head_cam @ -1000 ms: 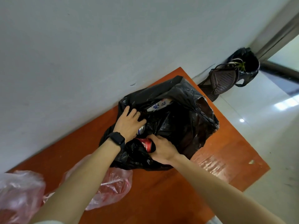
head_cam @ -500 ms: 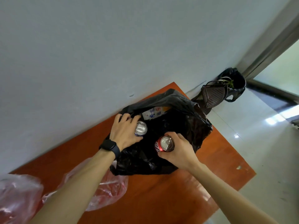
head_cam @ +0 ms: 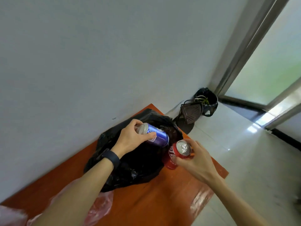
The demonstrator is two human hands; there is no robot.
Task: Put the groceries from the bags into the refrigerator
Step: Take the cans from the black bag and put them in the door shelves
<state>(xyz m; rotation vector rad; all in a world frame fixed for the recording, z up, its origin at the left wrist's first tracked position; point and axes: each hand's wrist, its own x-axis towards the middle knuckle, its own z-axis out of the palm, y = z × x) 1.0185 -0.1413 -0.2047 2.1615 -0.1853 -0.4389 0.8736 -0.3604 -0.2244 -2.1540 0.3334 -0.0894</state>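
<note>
A black plastic bag (head_cam: 138, 167) lies crumpled on the orange-brown table (head_cam: 162, 201) against the white wall. My left hand (head_cam: 132, 137), with a dark watch on the wrist, grips a blue can (head_cam: 158, 137) held tilted above the bag. My right hand (head_cam: 195, 159) grips a red can (head_cam: 175, 156) just right of the bag, its silver top facing me. Both cans are lifted clear of the bag. What else the bag contains is hidden. No refrigerator is in view.
Pink translucent bags (head_cam: 101, 207) lie on the table under my left forearm and at the lower left corner. On the white tiled floor past the table stand a dark basket-like stand (head_cam: 189, 113) and a black bag (head_cam: 207, 99). A glass door frame (head_cam: 241, 54) rises at right.
Both hands pulled their cans up out of the black bag: the blue can rose and tilted, the red can moved up and right. The bag has sagged shut, and my view has swung right.
</note>
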